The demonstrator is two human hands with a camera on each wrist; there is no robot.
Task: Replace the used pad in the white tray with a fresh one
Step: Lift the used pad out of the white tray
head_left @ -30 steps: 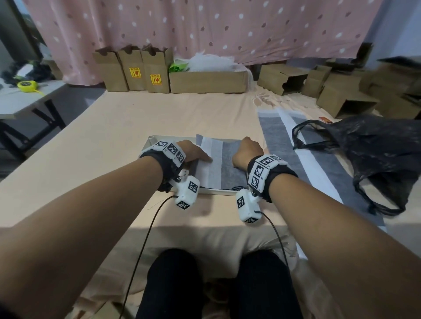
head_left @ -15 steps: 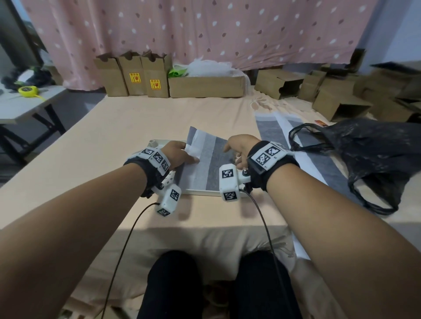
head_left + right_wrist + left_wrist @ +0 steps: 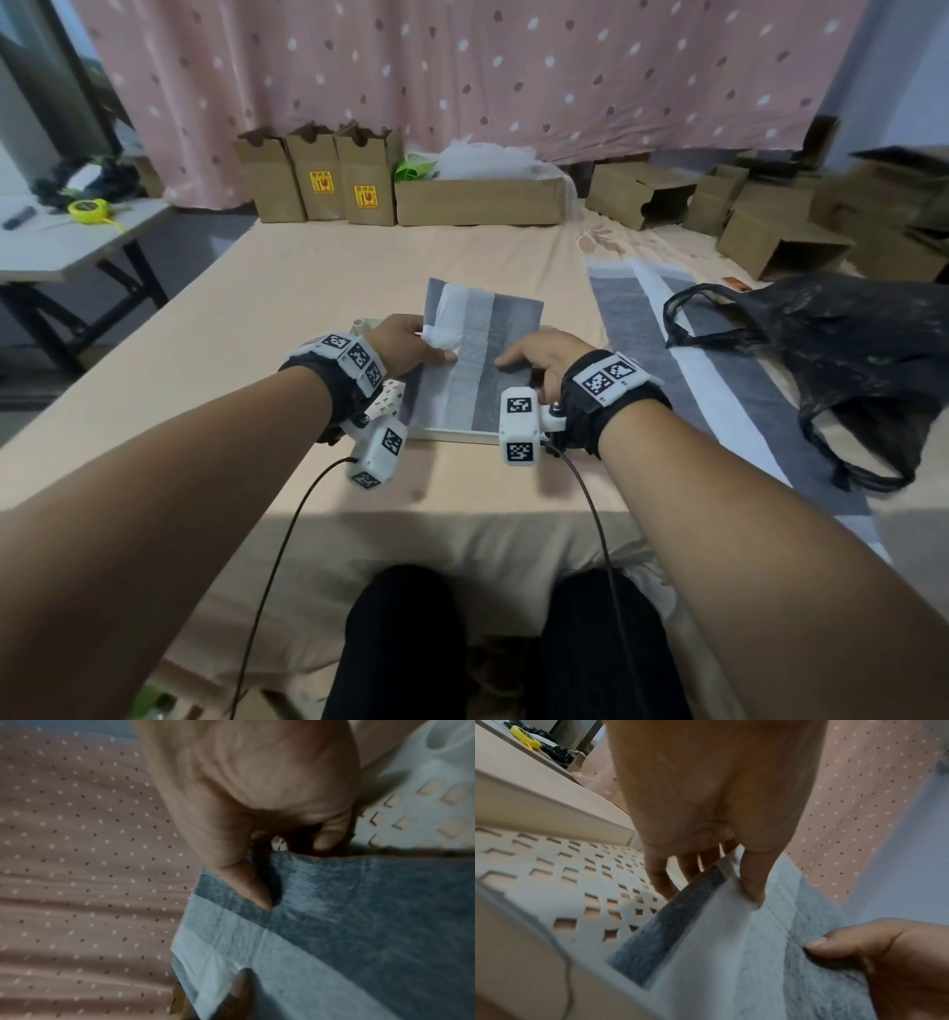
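Observation:
A folded grey-and-white pad [image 3: 482,354] is tilted up out of the white tray [image 3: 452,436], its far edge raised and its near edge still low in the tray. My left hand [image 3: 411,345] pinches the pad's left white edge [image 3: 731,902] between thumb and fingers. My right hand [image 3: 539,355] pinches its right grey edge [image 3: 321,886] the same way. The tray's slotted white floor [image 3: 577,882] shows beside the lifted pad. A second grey-and-white pad [image 3: 683,360] lies spread flat on the bed to the right of the tray.
A black plastic bag [image 3: 832,360] lies open at the right, partly on the flat pad. Cardboard boxes [image 3: 477,200] line the far edge below a pink dotted curtain. A table with a yellow tape measure [image 3: 87,210] stands at the left. My knees are at the bed's near edge.
Both hands gripped the pad's side edges as it lay flat in the tray and have raised it; its far edge now tilts well above the tray.

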